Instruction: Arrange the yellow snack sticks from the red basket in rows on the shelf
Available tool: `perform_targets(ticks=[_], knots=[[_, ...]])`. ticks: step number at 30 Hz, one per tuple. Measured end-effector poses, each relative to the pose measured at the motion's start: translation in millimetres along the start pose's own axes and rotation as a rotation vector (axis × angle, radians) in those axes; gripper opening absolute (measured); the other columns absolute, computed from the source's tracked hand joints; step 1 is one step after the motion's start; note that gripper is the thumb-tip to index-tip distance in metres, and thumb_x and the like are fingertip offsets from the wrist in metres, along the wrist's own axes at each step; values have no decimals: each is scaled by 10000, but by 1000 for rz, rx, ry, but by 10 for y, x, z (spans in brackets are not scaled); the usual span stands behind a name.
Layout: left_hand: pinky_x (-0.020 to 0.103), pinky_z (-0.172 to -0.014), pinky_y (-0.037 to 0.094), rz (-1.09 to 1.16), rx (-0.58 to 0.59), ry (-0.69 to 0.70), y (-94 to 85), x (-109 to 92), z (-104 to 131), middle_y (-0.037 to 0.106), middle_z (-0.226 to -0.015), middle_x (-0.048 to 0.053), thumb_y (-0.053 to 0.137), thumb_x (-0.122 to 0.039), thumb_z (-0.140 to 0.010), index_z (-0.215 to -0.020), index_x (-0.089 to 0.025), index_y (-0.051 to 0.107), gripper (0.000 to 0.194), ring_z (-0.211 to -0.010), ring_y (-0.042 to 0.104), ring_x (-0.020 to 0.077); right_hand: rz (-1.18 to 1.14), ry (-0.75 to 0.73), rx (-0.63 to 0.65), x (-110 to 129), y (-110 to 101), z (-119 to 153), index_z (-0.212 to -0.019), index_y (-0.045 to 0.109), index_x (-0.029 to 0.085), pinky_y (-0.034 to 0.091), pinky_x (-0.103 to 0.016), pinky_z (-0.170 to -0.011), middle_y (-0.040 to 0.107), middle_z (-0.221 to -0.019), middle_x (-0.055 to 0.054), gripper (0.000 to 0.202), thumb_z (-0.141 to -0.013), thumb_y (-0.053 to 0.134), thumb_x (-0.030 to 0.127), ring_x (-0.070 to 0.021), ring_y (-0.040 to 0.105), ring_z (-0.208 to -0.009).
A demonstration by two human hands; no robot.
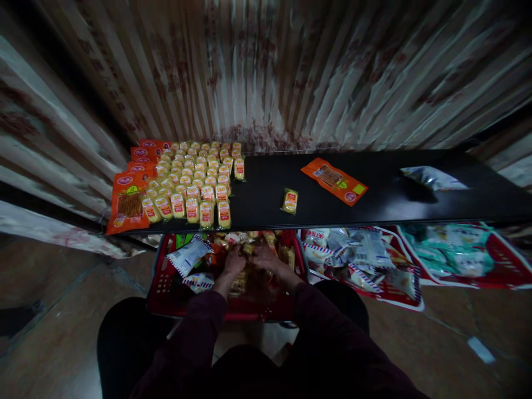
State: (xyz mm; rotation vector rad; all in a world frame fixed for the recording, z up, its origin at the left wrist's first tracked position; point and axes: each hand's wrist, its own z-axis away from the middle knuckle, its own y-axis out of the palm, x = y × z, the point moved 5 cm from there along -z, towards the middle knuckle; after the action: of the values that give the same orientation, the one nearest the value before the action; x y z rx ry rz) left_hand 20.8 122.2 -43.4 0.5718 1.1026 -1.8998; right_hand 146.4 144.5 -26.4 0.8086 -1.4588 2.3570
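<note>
Red basket [164, 296], both hands [235, 261] [265, 257] inside, grasp obscured

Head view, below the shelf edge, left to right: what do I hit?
Silvery bag, left hand, right hand, pile of white-and-silver bags, teal packs.

sheet [257, 72]: pale and brown, in ridged upright folds, blurred reddish print, spanning the back and continuing along the left side. shelf [266, 172]: one, long, black, smooth, level, its rear edge close to the sheet. post [75, 77]: dark, at left, slanted in view. floor [444, 360]: brownish tiles, thin pale joints. light: dim overall, faint sheen on the floor, lower left.
</note>
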Motion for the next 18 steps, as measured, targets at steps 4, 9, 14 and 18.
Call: perform_targets(ticks=[4,9,14,18], knots=[[258,-1087,316,-29,18,53,70,81,188,541,-1361,105,521,-32,-695,-1216,-156,600,542,-1292,457,192,44,-85,-2,73,66,224,-1040,693,187,451,-288,-951,688,-1134,-81,319,-746,603,272,-240,612,-1089],[269,-1081,322,24,44,71,114,124,455,590,-1302,99,532,-37,-707,-1175,-151,630,491,-1247,497,185,92,-72,-82,65,30,423,-1178,619,94,396,-308,-1031,590,-1284,-164,449,-795,573,323,-251,524,-1231],[249,-1031,373,50,43,92,10,103,575,595,-1301,85,545,-91,-741,-1237,-158,601,503,-1200,541,176,98,45,-148,-4,-107,527,-1144,629,103,416,-318,-999,602,-1262,-176,422,-826,557,370,-255,560,-1182],[256,-970,420,13,-28,50,-181,112,454,647,-1218,97,534,-159,-790,-1166,-148,642,391,-1097,605,177,170,1,-145,-2,-133,568,-1040,674,134,347,-351,-1065,598,-1272,-160,340,-816,578,372,-260,471,-1278]])
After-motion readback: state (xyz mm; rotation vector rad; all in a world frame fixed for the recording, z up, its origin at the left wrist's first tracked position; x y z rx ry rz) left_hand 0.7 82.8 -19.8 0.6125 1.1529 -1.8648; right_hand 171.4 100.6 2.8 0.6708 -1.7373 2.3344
